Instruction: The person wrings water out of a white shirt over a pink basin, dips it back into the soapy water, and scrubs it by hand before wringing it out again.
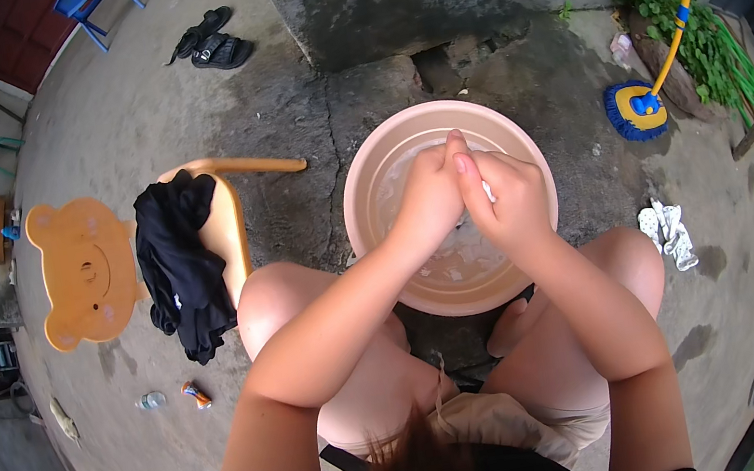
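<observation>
Over a pink round basin [354, 146] with cloudy water in it, my two hands are pressed together. My left hand [432, 190] is closed, thumb up, against my right hand [507, 192], which is closed too. A small white bit [487, 191] shows at the right hand's fingers; most of whatever they hold is hidden. The basin stands on the ground between my knees. To its right lies a pair of white socks [667, 234] with dark spots.
At left, black clothing [183, 255] drapes over a yellow bear-backed chair [90, 269]. A plastic bottle [151, 400] and an orange can [195, 395] lie nearby. Black sandals [223, 50] sit beyond. A blue-and-yellow brush [637, 111] and leafy greens [713, 39] are at right.
</observation>
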Motion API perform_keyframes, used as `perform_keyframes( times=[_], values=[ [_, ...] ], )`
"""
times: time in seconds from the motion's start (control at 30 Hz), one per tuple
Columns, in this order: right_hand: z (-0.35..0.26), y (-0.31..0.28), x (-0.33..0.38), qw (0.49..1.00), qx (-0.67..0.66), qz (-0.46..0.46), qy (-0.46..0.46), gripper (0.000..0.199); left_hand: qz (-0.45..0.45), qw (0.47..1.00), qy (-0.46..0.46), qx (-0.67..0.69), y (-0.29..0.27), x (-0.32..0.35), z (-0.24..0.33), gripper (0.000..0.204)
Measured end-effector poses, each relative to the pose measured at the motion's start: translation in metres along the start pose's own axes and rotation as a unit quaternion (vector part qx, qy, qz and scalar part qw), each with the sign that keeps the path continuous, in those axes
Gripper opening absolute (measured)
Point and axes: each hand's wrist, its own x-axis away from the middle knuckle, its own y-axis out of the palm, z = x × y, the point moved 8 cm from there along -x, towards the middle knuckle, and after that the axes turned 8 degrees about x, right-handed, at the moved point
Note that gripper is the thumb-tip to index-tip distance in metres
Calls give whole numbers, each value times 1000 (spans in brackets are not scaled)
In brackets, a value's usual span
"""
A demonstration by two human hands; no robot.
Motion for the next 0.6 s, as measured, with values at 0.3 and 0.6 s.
perform_keyframes(
  times=[0.3, 0.6],
  values=[
    [17, 0, -4, 998, -14, -2, 68, 30, -6, 994, 71, -81, 4, 2, 12, 50],
    [39, -5, -7, 993, 11, -6, 118, 29, -54, 992, 24, -110, 14, 6, 4, 50]
  ],
)
